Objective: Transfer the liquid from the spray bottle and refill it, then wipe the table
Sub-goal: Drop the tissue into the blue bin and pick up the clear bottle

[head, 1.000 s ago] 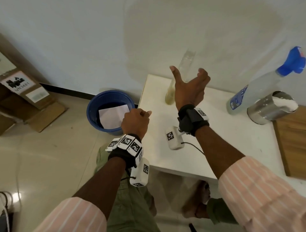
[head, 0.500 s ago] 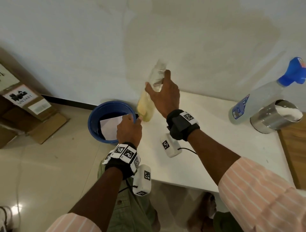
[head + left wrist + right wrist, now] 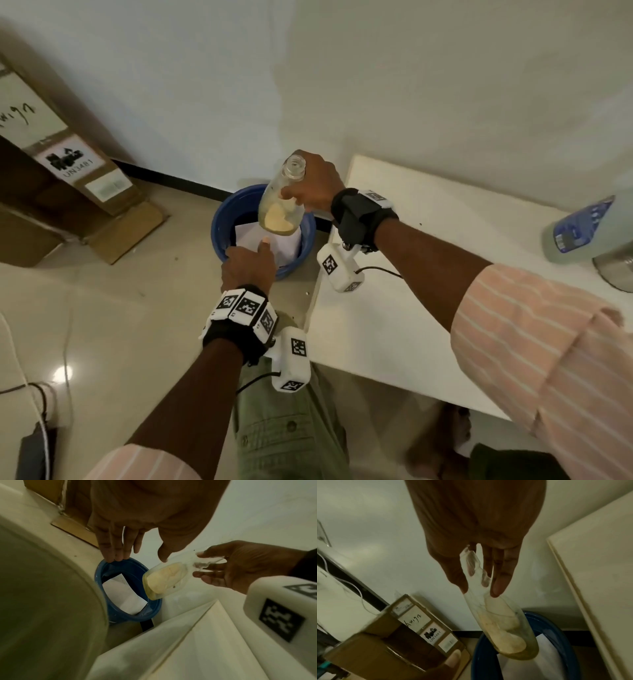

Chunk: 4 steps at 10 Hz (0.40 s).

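My right hand (image 3: 308, 192) grips a clear uncapped bottle (image 3: 279, 209) by its upper body. The bottle is tilted, mouth uppermost, and has yellowish liquid in its base. It hangs over the blue bucket (image 3: 222, 219) on the floor left of the white table (image 3: 394, 325). The right wrist view shows my right hand (image 3: 479, 586) around the bottle (image 3: 505, 628), thumb on one side and fingers on the other. My left hand (image 3: 250, 263) reaches to the bucket's near rim. In the left wrist view the left hand's fingers (image 3: 113, 553) are straight, with their tips on the bucket (image 3: 154, 609) rim.
A white sheet (image 3: 287, 246) lies inside the bucket. A spray bottle with a blue label (image 3: 582, 226) and a steel can (image 3: 616, 270) stand at the table's far right. Cardboard boxes (image 3: 68, 171) lean against the wall on the left. A cable (image 3: 20, 377) runs across the floor.
My right hand took the clear bottle off the table and carried it left, over the bucket. My left hand moved forward to the bucket's rim.
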Available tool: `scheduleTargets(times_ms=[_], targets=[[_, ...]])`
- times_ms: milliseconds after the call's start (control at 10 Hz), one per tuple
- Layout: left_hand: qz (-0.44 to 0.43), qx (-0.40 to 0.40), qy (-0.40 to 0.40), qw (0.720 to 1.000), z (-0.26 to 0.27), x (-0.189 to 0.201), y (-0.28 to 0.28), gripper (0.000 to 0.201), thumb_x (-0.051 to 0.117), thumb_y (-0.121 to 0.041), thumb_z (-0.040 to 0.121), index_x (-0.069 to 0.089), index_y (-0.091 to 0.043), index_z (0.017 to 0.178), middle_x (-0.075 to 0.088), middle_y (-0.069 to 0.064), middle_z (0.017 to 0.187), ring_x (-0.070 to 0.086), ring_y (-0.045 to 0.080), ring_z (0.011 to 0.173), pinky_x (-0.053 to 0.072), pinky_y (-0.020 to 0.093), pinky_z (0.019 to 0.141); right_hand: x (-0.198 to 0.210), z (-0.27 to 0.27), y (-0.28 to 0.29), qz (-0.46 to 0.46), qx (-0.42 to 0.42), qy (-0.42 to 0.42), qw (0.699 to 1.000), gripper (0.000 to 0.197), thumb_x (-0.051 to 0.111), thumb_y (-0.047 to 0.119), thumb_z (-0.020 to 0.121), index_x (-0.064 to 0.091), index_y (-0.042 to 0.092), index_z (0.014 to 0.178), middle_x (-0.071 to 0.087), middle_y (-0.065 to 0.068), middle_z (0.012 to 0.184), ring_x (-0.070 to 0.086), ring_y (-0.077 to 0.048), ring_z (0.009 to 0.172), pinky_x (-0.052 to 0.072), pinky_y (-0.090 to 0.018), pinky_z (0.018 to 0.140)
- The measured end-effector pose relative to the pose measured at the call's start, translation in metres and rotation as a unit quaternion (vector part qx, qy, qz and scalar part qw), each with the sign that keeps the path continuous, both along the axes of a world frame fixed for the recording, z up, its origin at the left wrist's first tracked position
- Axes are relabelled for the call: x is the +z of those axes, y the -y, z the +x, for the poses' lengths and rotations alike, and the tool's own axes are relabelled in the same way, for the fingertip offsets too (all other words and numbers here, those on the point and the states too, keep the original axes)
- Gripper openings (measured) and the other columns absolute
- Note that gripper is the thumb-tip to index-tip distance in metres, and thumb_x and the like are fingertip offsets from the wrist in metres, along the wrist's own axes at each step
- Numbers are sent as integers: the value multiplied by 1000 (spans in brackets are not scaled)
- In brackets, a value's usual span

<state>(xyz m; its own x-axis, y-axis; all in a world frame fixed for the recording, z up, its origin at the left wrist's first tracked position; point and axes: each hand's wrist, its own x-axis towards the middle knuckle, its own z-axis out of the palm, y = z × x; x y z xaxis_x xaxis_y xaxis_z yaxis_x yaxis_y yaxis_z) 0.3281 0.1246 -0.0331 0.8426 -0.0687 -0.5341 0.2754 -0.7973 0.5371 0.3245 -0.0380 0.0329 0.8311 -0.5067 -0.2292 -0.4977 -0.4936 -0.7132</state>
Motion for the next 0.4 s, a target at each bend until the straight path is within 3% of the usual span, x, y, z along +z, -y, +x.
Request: scheduleTargets(times_ms=[100, 200, 300, 400], targets=[[1, 0, -4, 1000, 9, -10, 3, 71, 51, -57, 85, 43, -5, 132, 56, 19, 128, 56, 39, 113, 47, 49, 96, -17, 13, 1, -22, 42, -42, 998, 34, 74, 24, 66, 54, 20, 93, 66, -6, 92, 67, -30, 81, 59, -44, 71], [7, -8, -15, 1000, 14, -16, 10, 75, 51, -59, 84, 42, -3, 133, 55, 19, 130, 55, 39, 115, 46, 50, 97, -29, 17, 2, -7, 60, -71, 996, 38, 73, 22, 69, 59, 19, 104, 62, -4, 95, 62, -27, 79, 58, -37, 68], [11, -8, -21, 1000, 16, -23, 15, 74, 51, -58, 85, 40, -3, 133, 54, 20, 131, 54, 39, 116, 46, 49, 98, -47, 19, 5, -30, 95, -100, 990, 29, 71, 16, 71, 63, 22, 99, 63, -2, 106, 58, -22, 88, 45, -28, 68], [19, -11, -18, 1000, 11, -21, 18, 72, 50, -55, 87, 37, -3, 135, 50, 21, 134, 51, 40, 119, 43, 47, 98, -55, 17, 6, -63, 109, -135, 983, 17, 65, 9, 73, 67, 19, 86, 68, -3, 99, 64, -24, 88, 48, -28, 70]])
